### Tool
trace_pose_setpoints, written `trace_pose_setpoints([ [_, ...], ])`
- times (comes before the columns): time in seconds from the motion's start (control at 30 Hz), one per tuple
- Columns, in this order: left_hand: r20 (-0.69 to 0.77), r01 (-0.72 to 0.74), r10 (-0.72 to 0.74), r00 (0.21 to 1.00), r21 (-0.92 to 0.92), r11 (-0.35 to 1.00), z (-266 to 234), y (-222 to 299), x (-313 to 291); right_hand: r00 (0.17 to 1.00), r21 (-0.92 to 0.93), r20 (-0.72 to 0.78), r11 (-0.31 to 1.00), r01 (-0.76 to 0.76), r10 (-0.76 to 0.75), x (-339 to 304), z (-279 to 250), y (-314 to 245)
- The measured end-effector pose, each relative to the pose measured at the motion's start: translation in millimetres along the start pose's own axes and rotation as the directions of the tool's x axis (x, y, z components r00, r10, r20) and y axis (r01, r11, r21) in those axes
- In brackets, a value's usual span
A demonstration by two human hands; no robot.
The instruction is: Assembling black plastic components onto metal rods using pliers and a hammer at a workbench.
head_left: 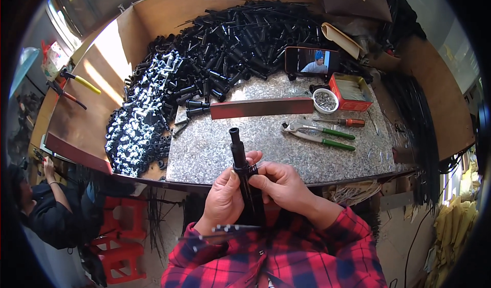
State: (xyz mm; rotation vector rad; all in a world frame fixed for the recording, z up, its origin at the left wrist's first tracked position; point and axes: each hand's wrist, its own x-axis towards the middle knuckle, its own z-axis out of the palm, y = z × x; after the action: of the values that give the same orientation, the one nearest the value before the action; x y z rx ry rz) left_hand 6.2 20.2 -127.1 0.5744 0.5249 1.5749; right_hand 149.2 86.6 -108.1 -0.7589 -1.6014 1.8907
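Observation:
Upright in front of my chest, over the bench's near edge, is a black stepped tube (238, 152) with a wider collar. My left hand (221, 198) grips it from the left, thumb along its side just under the collar. My right hand (279, 186) closes on the collar from the right, thumb and fingers pinching at its notched rim. Dark strips or rods run down from the collar between my hands. Several thin dark rods with pale tips (232, 228) stick out sideways below my left wrist. My palms hide the tube's lower part.
On the speckled slab (204, 152) lie green-handled pincers (337, 133), a screwdriver (354, 123), a dark red bar (261, 108), a white bowl (316, 105) of small metal bits and a red box (355, 105). Behind are a phone (291, 60) and heaped black tubes (240, 47). Another person (53, 216) sits left.

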Motion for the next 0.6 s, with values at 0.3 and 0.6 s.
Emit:
trace_pose_setpoints([
  [0.3, 0.081, 0.148, -0.149, 0.985, 0.017, 0.989, -11.5, 6.4, 5.8, 0.977, 0.098, 0.213, 0.994, -0.047, 0.025, 13.3, -14.1, -0.5],
  [0.6, 0.155, 0.116, -0.109, 0.982, -0.036, 0.993, -14.4, 9.4, 4.9, 0.976, 0.095, 0.216, 0.995, 0.002, -0.023, 9.3, -7.7, -5.5],
])
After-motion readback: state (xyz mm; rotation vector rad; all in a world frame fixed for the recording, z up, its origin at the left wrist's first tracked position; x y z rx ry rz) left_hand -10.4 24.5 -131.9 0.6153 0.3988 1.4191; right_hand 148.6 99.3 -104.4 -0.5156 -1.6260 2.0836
